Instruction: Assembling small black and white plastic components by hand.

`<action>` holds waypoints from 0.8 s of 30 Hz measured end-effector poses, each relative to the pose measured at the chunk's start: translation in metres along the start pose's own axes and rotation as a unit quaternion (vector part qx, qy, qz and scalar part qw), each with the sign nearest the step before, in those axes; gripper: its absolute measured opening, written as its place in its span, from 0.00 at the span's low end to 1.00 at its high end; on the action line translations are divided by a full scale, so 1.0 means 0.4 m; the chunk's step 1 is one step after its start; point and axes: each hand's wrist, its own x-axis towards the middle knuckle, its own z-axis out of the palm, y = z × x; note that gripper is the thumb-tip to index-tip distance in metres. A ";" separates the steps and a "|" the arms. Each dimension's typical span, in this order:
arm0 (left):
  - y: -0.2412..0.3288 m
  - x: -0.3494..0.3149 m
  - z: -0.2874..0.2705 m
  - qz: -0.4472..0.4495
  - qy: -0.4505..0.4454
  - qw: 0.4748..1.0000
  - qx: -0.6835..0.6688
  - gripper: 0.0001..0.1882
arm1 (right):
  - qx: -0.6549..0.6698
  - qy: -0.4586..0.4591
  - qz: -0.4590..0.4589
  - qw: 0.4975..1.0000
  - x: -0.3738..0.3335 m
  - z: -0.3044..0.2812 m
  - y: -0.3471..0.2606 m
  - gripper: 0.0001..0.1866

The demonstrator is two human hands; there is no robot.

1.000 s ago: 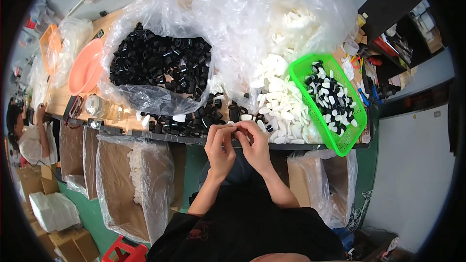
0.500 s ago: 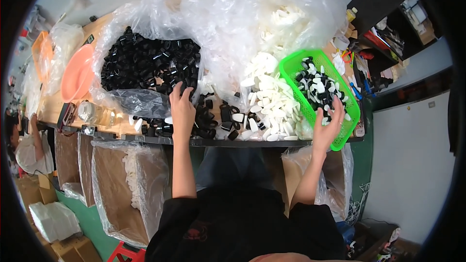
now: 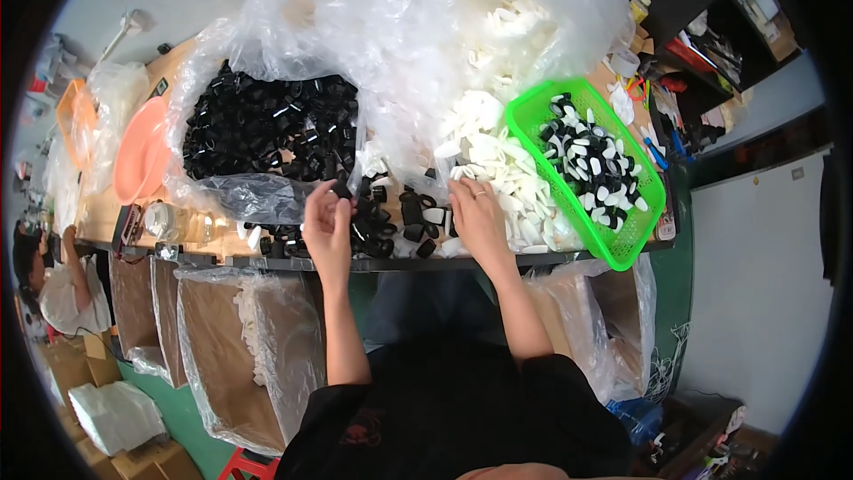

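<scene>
Wooden workbench (image 3: 99, 213) lies crowded beyond both hands, with a big sheet of clear plastic (image 3: 400, 53) bunched past them. Left hand (image 3: 327, 224): thumb and fingers narrow, apparently pinching one small black piece (image 3: 341, 188) at the tips. Right hand (image 3: 480, 224): fingers together and bent, tips at the near-left side of the white pieces (image 3: 524, 200); cannot tell whether anything is held, palm faces away.

Handling, as judged: fingertip pinch suits the black piece, hold light, keep it from rolling against the loose black pieces (image 3: 369, 236) just right of the left hand. Right fingertips do best lifting a single white piece off the pile's edge, not digging in.

Edges: dark front edge (image 3: 400, 264) of the bench runs under both wrists; anything dropped nearer the body likely falls. Green basket (image 3: 622, 254) stands right of the right hand, beyond the white pile; its raised rim could catch knuckles. Plastic by the left fingertips may snag. Easiest room to move: the air between the two hands, above the front edge.
</scene>
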 end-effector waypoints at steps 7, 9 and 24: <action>0.023 -0.061 0.032 -0.076 -0.083 0.986 -0.123 0.20 | 0.129 0.101 0.077 0.983 -0.004 -0.042 -0.035 0.11; 0.054 -0.076 0.056 -0.082 -0.076 0.982 -0.150 0.18 | 0.196 0.097 0.092 0.971 -0.007 -0.066 -0.047 0.09; 0.152 -0.120 0.086 0.040 -0.166 0.979 -0.112 0.17 | 0.323 0.066 -0.100 0.939 0.014 -0.199 -0.191 0.11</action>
